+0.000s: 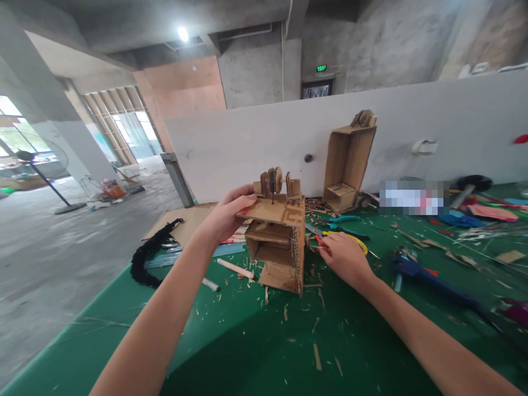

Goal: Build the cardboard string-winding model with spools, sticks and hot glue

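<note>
An open-fronted cardboard box model (272,250) stands on the green table, with a round cardboard wheel (274,180) on an axle between upright pieces on its top. My left hand (229,212) grips the top panel at its left corner, thumb above. To the right of the box, my right hand (344,258) is closed on a small red-handled tool (323,245), close to a short stick that juts from the box's side. Yellow-handled scissors (358,242) lie just behind my right hand.
A taller cardboard frame (348,165) stands by the white partition (256,137). A blue glue gun (429,280) lies at right, a black fuzzy strip (144,258) and glue sticks (235,268) at left. Cardboard scraps litter the green table (223,341).
</note>
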Available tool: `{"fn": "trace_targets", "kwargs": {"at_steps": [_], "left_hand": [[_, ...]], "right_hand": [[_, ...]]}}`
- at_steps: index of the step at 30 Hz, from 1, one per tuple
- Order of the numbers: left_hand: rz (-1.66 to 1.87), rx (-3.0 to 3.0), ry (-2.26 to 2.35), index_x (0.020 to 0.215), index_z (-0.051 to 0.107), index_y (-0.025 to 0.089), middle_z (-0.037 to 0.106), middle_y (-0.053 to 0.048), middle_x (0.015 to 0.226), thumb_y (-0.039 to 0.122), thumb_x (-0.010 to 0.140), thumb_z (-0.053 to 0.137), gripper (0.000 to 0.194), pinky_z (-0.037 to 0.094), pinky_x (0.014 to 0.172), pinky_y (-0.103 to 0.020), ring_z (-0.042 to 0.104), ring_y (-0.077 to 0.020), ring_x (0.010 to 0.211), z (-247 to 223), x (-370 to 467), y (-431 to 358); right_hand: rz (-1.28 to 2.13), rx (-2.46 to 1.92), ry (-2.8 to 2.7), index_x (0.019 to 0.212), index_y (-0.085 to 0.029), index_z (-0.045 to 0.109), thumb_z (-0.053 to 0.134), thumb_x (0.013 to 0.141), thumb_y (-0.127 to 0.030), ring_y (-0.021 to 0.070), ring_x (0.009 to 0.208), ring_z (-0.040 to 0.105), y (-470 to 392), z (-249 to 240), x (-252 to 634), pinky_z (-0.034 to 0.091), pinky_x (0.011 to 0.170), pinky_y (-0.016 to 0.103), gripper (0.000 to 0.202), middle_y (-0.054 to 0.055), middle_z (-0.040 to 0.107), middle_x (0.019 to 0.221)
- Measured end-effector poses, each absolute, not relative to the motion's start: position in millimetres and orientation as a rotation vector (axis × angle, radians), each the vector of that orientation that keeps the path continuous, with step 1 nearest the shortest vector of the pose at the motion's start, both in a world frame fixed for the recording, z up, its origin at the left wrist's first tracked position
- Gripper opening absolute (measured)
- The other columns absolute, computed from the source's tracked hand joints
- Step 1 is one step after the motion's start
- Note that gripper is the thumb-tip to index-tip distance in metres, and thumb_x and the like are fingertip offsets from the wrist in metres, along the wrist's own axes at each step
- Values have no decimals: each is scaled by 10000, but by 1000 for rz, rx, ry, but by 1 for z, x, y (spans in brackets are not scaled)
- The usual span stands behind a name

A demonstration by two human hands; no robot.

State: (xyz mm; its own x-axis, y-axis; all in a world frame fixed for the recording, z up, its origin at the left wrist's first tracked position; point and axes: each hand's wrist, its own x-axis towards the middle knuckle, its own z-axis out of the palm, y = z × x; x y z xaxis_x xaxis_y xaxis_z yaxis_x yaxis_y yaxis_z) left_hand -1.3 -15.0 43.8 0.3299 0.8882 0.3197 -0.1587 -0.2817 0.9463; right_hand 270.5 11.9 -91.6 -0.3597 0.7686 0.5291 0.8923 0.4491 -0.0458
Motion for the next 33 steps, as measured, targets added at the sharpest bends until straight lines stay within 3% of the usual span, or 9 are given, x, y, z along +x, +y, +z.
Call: {"fn": "trace_targets", "kwargs": {"at_steps": [7, 14, 21, 27, 33], "left_hand": [[1190, 1493, 720, 1014, 611, 181, 590, -34, 785, 277, 788, 589, 247, 434, 557, -220, 545, -123, 635, 43, -1, -15], [1198, 1486, 728, 920, 600, 173, 549, -25, 760, 258, 782, 587, 163, 438, 587, -231, 530, -125, 651, 46, 2, -19], [1200, 1498, 737, 944, 602, 178, 563, -31, 780, 285, 778, 591, 198, 434, 589, -237, 526, -129, 652, 45, 1, -18], [1202, 1481, 732, 938, 606, 181, 577, -29, 760, 274, 779, 583, 185, 430, 589, -249, 539, -138, 646, 44, 1, -16], [1198, 1486, 720, 960, 615, 172, 608, -40, 778, 263, 780, 584, 204, 421, 574, -238, 557, -141, 650, 45, 2, -17]], "right_hand": [[-323, -1323, -2275, 670, -191, 590, 501, 830, -215, 198, 736, 526, 11, -90, 270, 342, 666, 306, 184, 52, 607, 728], [-275, -1138, -2209, 760, -189, 603, 477, 892, -307, 185, 764, 546, 4, -83, 275, 390, 705, 294, 217, 53, 613, 775], [-325, -1296, -2130, 824, -185, 617, 455, 897, -274, 216, 782, 516, 15, -91, 271, 407, 727, 337, 198, 70, 613, 828], [-317, -1187, -2292, 712, -192, 590, 499, 838, -192, 209, 866, 495, 3, -85, 269, 411, 798, 327, 156, 81, 584, 950], [-352, -1235, -2054, 816, -186, 589, 483, 888, -284, 221, 862, 486, 7, -84, 269, 407, 797, 339, 162, 83, 568, 897]]}}
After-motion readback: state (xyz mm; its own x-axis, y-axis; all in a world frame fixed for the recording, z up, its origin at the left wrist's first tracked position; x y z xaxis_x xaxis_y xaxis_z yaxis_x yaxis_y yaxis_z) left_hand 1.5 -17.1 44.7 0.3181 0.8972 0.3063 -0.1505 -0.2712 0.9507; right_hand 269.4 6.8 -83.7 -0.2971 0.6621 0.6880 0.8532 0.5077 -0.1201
